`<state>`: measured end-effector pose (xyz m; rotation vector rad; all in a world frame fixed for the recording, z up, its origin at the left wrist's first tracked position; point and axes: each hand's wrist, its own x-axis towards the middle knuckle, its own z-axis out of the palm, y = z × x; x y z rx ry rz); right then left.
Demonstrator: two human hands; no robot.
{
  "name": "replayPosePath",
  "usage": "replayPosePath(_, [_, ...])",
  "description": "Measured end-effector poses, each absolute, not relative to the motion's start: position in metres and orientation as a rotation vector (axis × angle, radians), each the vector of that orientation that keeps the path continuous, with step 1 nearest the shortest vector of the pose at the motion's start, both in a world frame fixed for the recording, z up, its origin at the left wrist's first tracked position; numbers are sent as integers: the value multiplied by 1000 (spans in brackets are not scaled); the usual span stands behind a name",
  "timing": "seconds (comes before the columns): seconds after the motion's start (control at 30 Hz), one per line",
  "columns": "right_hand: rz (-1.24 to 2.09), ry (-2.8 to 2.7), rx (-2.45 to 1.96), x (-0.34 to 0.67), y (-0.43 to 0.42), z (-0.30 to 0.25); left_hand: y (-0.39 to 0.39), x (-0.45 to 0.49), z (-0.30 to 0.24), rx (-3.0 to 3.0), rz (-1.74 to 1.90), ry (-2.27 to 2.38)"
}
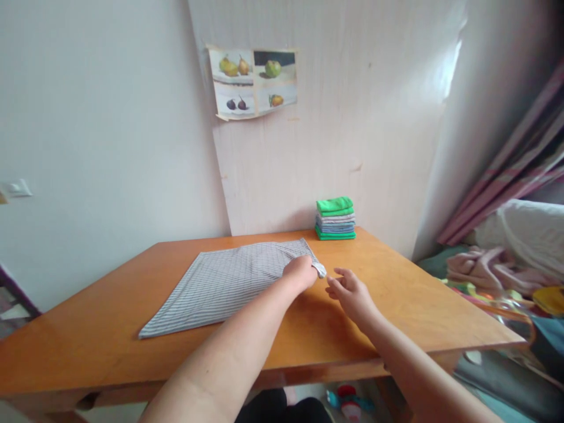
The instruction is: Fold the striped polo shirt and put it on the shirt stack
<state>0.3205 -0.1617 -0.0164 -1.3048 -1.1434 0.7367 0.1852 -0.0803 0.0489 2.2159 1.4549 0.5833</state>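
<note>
The striped cloth (220,282) lies spread flat on the worktop (88,346). At its right corner the left hand (302,271) is closed on the fabric. Behind that corner sits a stack of folded cloths (335,218). Just right of it the right hand (350,291) hovers, fingers apart, holding nothing. Gripping the very corner, cloth taut, would likely serve best.
</note>
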Motion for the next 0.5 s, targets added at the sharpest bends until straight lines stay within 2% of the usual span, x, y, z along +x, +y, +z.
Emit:
replayPosePath(0.2, [1190, -1080, -1096, 256, -188, -3, -58, 185, 97, 1678, 888, 1375])
replayPosePath(0.5, [1326, -1118, -1020, 194, -185, -5, -43, 167, 194, 1122, 1316, 1114])
